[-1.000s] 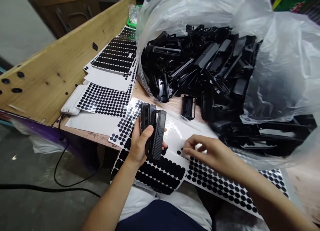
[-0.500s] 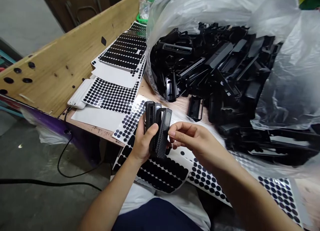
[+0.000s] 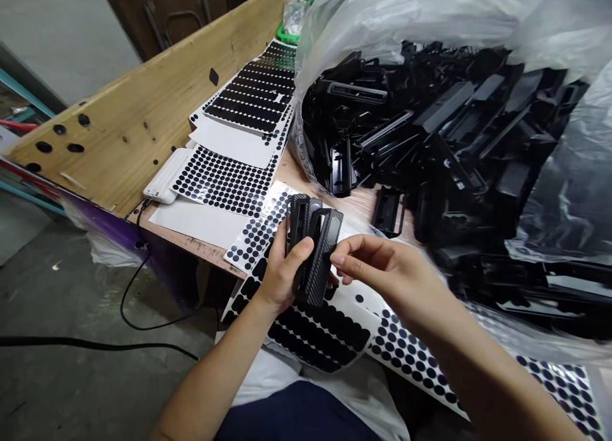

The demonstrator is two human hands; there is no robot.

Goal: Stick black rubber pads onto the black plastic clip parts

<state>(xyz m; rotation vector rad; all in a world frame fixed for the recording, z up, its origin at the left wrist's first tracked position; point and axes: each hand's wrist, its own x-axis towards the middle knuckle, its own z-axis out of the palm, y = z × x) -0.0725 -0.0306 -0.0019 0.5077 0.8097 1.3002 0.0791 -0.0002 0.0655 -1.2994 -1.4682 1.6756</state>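
My left hand is closed around two black plastic parts with a carbon-fibre pattern, held side by side and nearly upright, thumb across their front. Each has a long slot-like recess. Close to the right edge of these parts, my right hand has thumb and forefinger pressed together. Whatever may be in that pinch is too small or hidden to make out. Below both hands, a white sheet of large black stickers lies over my lap at the table edge.
A big clear plastic bag full of similar black parts stands on the right. Sheets of round black stickers and a white device with a cable lie at left. Behind them rises a wooden side board.
The whole view has shifted slightly, so everything sits a little further right. My hands keep almost the same pose around the black parts.
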